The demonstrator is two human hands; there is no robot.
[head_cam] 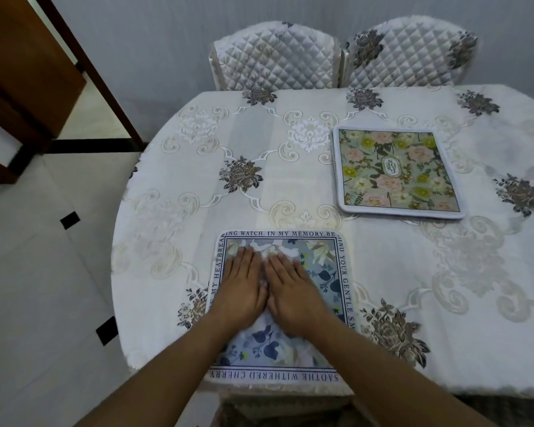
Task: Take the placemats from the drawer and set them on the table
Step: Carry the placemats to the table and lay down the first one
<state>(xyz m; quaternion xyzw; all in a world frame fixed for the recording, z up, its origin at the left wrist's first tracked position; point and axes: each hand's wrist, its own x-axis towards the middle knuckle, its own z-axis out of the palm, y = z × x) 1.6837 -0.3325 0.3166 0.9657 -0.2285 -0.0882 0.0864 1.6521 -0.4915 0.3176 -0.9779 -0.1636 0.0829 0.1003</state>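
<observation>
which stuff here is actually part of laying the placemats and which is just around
Part of the job:
- blue floral placemat, with the left hand and right hand flat on it
- green floral placemat
- table

Just around:
- quilted chair
- second quilted chair
- brown wooden door

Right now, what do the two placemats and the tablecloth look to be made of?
The blue floral placemat looks like soft printed fabric, matte: no glare, soft rounded corners. The green floral placemat seems printed fabric, perhaps padded, with a raised white bound rim. The tablecloth looks woven, slightly glossy, with embroidered-looking flowers.
</observation>
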